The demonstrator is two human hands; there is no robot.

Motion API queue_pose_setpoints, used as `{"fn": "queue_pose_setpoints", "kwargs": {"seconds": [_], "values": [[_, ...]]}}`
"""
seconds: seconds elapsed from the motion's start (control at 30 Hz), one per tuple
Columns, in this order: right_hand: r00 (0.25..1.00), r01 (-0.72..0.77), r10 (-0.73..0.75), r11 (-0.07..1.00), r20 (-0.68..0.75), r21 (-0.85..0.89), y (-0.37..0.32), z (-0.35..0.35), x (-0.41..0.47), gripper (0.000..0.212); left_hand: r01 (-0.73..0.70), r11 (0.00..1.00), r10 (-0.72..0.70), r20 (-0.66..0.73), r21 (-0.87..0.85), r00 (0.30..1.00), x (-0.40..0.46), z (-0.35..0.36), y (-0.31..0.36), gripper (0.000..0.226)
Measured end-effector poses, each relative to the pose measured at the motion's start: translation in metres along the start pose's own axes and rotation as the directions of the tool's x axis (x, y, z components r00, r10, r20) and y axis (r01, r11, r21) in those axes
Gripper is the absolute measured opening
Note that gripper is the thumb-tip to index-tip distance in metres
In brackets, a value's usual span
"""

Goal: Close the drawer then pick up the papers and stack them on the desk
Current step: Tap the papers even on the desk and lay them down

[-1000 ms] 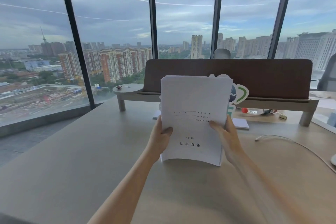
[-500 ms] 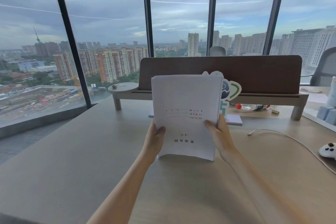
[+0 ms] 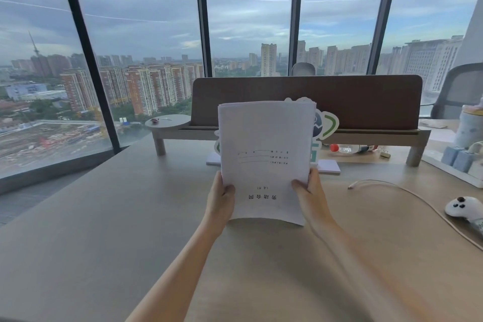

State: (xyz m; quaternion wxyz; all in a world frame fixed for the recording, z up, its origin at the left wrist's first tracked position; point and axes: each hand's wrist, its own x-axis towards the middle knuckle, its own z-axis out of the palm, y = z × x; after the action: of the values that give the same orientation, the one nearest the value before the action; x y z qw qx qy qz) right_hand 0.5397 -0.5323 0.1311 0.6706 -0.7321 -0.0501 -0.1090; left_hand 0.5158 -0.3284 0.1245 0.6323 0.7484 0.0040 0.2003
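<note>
A stack of white papers (image 3: 264,138) with upside-down printed text stands nearly upright, its lower edge at or just above the wooden desk (image 3: 104,230). My left hand (image 3: 220,200) grips the stack's lower left edge, thumb on the front sheet. My right hand (image 3: 311,195) grips the lower right edge the same way. The sheets' top edges look roughly aligned. No drawer is in view.
Behind the papers stand a brown divider panel (image 3: 366,102) on a raised shelf, a green-and-white cutout (image 3: 326,125) and a notepad (image 3: 328,166). A white cable (image 3: 392,187) and a white game controller (image 3: 464,208) lie at the right. Floor-to-ceiling windows run behind.
The view has shifted slightly rightward, bringing the controller and the items at the right into sight. Both hands keep the same grip on the papers, which stay upright.
</note>
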Motion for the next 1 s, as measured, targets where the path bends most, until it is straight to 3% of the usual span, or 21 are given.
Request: {"fn": "queue_pose_setpoints", "kwargs": {"seconds": [0.13,0.23,0.4,0.53,0.7,1.0], "values": [[0.999,0.024,-0.023,0.999,-0.022,0.029,-0.006,0.003,0.004,0.025,-0.039,0.998,0.041,-0.025,0.053,0.999,0.008,-0.001,-0.001,0.044],[1.0,-0.006,0.006,1.0,-0.003,-0.026,0.007,0.004,-0.001,0.027,0.015,0.997,-0.013,-0.021,0.075,1.0,0.002,0.0,-0.014,0.046],[0.999,-0.045,0.046,0.994,0.013,-0.098,0.026,0.005,-0.007,0.02,0.064,0.992,-0.063,-0.006,0.105,0.998,-0.004,0.001,-0.038,0.025],[0.999,-0.047,0.05,0.99,0.016,-0.131,0.026,0.004,-0.004,0.02,0.081,0.993,-0.078,-0.033,0.086,0.996,-0.005,0.002,-0.038,0.022],[0.999,-0.028,0.03,0.988,0.012,-0.152,0.029,0.01,0.003,0.027,0.151,0.985,-0.14,-0.132,0.079,0.981,-0.005,-0.007,-0.036,0.008],[0.986,-0.107,0.125,0.981,0.108,-0.164,0.021,0.069,0.006,0.03,0.294,0.954,-0.26,-0.32,0.063,0.911,-0.008,-0.054,-0.032,0.019]]}}
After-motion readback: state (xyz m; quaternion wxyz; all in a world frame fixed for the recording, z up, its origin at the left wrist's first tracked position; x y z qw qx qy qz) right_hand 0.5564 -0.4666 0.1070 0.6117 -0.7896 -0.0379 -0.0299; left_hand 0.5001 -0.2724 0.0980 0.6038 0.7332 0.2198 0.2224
